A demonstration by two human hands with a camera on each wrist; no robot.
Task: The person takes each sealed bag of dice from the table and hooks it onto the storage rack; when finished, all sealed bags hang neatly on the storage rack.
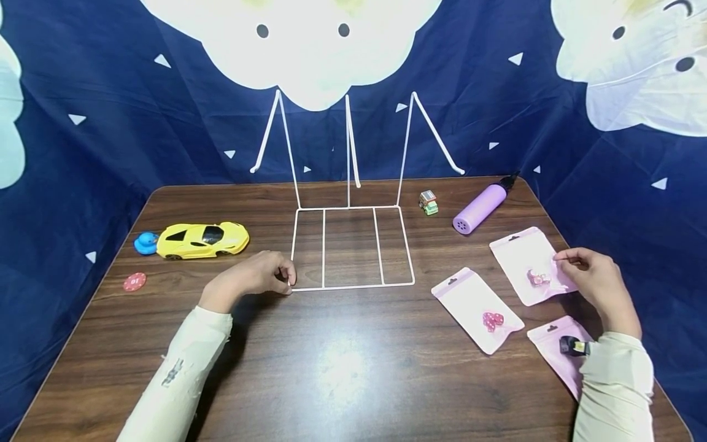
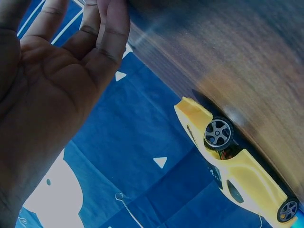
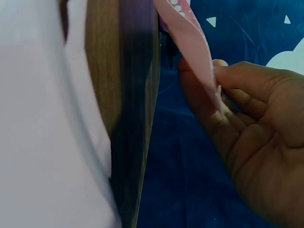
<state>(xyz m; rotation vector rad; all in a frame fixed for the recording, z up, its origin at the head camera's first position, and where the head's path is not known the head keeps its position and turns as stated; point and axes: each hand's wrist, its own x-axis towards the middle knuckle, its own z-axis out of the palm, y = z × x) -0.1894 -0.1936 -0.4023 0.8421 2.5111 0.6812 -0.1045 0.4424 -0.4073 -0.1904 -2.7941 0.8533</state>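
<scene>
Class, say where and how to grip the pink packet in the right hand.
Probably pinch the packet by its right edge, from the right: that edge is thin, suits thumb and finger as the right hand shows, and lies clear of the pink piece.

Wore a long cream left sleeve (image 1: 193, 344) and a matching right sleeve (image 1: 620, 383), wrist-length and softly creased. Bore a grey-black marking (image 1: 173, 372), too blurred to read, on the left forearm. Showed a small black block (image 1: 569, 345), yellow-patched, beside the right cuff (image 1: 617, 341). Had bare hands (image 1: 601, 288).

Wood-grain table (image 1: 259, 362) under white wire rack (image 1: 348, 207), pink pouches (image 1: 469, 307), yellow car (image 1: 201, 240), purple cylinder (image 1: 480, 209).
</scene>
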